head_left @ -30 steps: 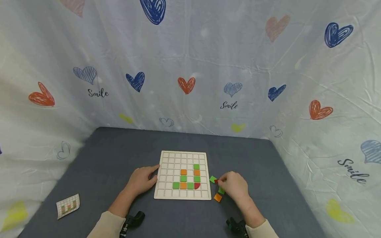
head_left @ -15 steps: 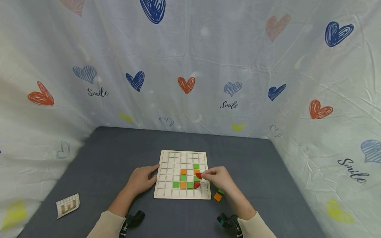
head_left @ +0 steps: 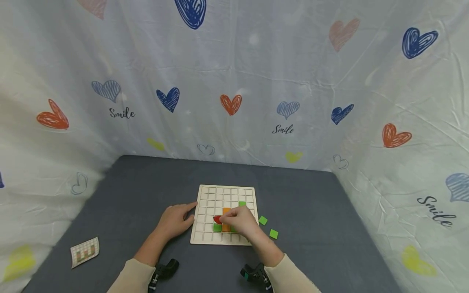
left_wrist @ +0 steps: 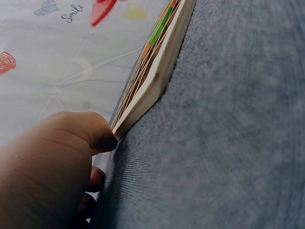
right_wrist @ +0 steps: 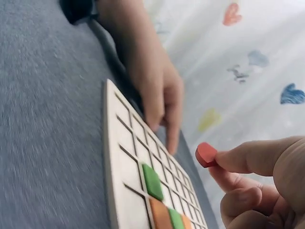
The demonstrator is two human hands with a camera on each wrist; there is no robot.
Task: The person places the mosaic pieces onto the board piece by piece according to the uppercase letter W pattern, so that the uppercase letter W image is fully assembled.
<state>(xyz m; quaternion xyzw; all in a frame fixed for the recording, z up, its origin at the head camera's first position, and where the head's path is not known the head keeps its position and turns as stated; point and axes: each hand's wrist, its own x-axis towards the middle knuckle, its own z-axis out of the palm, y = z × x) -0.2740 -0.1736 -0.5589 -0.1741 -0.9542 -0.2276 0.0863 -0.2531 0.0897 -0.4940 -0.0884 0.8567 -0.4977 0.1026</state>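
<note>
My right hand point(head_left: 242, 221) pinches a red quarter-round tile point(right_wrist: 206, 154) between thumb and fingertip. The tile is held over the left-middle part of a pale wooden grid board point(head_left: 207, 200). On the board lie green tiles, one at the row's left end point(head_left: 217, 227), and orange tiles point(head_left: 226, 228), several partly covered by the right hand. At the board's left edge, my left hand point(head_left: 175, 221) touches the wood with extended index finger and thumb; its thumb point(left_wrist: 81, 126) meets the board's corner in the left wrist view.
Two loose green tiles, one nearer the board point(head_left: 263, 220) and one lower point(head_left: 273, 234), lie right of the board on the dark grey table point(head_left: 304, 203). A small pattern card point(head_left: 85, 252) lies far left. A white curtain with hearts point(head_left: 253, 61) surrounds the table.
My right hand has picked the red tile from the pieces on the right and carried it leftward across the board. My left hand stays at the board's left edge.
</note>
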